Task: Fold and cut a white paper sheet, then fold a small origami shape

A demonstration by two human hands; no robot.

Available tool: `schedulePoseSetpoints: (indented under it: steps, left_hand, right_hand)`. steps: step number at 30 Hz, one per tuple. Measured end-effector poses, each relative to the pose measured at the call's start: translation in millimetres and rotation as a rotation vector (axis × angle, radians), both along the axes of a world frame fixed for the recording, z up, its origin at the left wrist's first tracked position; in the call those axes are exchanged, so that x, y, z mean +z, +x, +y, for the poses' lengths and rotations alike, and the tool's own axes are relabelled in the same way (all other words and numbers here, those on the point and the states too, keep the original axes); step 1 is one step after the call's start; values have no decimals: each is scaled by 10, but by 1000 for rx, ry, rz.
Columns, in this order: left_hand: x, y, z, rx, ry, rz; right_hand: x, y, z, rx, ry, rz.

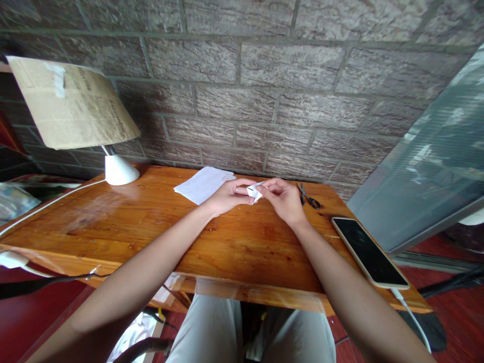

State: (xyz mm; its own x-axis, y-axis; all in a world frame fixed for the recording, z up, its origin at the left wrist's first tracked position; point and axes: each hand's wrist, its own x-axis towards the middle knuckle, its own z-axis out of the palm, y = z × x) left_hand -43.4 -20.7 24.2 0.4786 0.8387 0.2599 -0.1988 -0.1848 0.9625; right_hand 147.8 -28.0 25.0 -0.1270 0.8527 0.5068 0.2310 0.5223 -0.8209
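Observation:
Both my hands meet over the far middle of a glossy wooden table (pixel 151 222). Between them is a small folded piece of white paper (pixel 254 192). My left hand (pixel 227 195) pinches its left side with curled fingers. On the right side, my right hand (pixel 283 197) grips the same paper with fingertips pressed together. The paper is held just above the tabletop. A loose stack of white paper sheets (pixel 204 184) lies on the table just behind my left hand.
Black-handled scissors (pixel 309 197) lie right of my right hand. A phone (pixel 368 251) with a white cable rests at the table's right edge. At the far left stands a white-based lamp (pixel 120 169) with a paper shade. A brick wall runs behind.

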Motion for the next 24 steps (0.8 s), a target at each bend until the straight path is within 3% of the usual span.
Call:
schedulePoseSetpoints:
  steps: [8, 15, 24]
  left_hand:
    - [-26, 49, -26, 48, -33, -79]
    - [31, 22, -55, -5, -138, -141]
    - [40, 4, -58, -13, -198, -189]
  right_hand:
    - [0, 6, -9, -29, 43, -4]
    - [122, 35, -46, 102, -50, 84]
    - [148, 66, -56, 156, -89, 99]
